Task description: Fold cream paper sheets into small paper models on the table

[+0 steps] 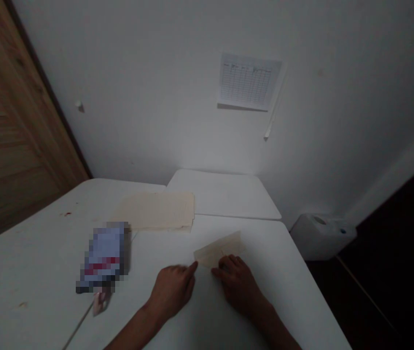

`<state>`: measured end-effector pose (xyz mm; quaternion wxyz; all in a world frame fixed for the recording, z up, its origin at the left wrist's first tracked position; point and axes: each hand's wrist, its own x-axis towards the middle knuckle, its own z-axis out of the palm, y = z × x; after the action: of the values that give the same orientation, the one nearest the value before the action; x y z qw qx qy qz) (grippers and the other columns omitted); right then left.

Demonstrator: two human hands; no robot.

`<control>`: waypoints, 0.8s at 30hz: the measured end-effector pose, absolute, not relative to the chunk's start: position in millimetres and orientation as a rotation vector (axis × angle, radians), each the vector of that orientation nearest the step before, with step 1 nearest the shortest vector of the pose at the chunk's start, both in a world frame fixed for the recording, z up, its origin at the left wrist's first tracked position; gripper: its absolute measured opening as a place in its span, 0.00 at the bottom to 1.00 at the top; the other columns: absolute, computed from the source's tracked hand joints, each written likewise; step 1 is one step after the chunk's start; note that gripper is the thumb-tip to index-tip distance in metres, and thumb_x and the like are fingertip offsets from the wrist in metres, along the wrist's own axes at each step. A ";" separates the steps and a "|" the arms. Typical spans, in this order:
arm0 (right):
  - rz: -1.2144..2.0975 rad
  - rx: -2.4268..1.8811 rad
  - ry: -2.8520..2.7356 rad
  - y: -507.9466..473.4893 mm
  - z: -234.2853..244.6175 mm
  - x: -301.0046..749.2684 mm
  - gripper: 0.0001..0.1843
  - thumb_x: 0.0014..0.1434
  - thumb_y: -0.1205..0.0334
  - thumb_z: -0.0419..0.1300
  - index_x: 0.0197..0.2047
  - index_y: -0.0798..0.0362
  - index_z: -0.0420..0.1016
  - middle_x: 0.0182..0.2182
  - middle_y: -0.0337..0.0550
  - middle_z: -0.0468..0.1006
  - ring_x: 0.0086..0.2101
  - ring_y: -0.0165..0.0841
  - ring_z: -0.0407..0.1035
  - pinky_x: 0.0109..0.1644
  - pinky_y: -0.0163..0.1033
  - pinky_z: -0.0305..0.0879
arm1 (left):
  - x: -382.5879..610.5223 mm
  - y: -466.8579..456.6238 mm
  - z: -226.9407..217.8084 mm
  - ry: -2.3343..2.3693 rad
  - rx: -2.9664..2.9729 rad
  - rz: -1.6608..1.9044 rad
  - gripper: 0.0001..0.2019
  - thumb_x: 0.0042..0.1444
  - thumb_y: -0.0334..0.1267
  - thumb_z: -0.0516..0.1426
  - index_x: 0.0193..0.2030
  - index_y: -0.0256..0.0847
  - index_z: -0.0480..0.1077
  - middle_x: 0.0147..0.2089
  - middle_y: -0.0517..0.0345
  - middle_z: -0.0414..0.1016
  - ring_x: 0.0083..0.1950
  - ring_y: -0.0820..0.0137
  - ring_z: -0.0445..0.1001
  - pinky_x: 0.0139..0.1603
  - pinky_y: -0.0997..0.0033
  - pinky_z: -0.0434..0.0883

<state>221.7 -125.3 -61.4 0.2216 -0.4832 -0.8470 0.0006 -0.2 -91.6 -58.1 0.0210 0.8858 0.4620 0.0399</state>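
Lying against right hand [240, 283]: pale sheet [217, 248]

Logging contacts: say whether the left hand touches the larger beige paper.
No, the left hand is at the smaller paper, apart from the larger paper.

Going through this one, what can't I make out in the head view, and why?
All in the head view:
- Text on the wall chart: too small and blurred.
- Details of the object at left: pixelated.
- Part of the small beige sheet's near side: behind the right hand.
- Lower end of the cord: cut off by the bottom edge.
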 end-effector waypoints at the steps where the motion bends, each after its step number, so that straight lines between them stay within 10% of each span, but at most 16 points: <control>1: 0.024 -1.305 -2.280 -124.6 -62.6 224.7 0.18 0.57 0.76 0.54 0.46 0.49 0.74 0.39 0.44 0.71 0.42 0.37 0.63 0.47 0.43 0.62 | -0.8 -91.3 -57.8 1.427 2.746 0.129 0.20 0.62 0.33 0.47 0.59 0.40 0.67 0.38 0.51 0.79 0.38 0.59 0.78 0.39 0.59 0.72; 11: 0.180 -1.445 -1.684 -76.8 -71.2 288.9 0.30 0.57 0.63 0.57 0.63 0.50 0.58 0.51 0.49 0.70 0.48 0.39 0.66 0.50 0.47 0.66 | -13.5 -74.5 -57.2 1.328 2.786 0.208 0.20 0.61 0.32 0.46 0.58 0.41 0.66 0.37 0.53 0.78 0.38 0.62 0.77 0.40 0.61 0.71; 24: 0.465 -1.463 -1.751 -74.6 -61.2 285.2 0.18 0.56 0.64 0.56 0.50 0.50 0.75 0.43 0.44 0.78 0.39 0.36 0.72 0.46 0.42 0.67 | 5.3 -88.4 -59.2 0.999 2.973 0.726 0.18 0.57 0.26 0.48 0.53 0.40 0.66 0.45 0.46 0.72 0.44 0.61 0.71 0.41 0.61 0.73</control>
<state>285.2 -74.6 -61.2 0.3956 -0.5769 -0.6907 0.1833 5.3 -88.4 -59.2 -0.0390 0.9228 0.3101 0.2252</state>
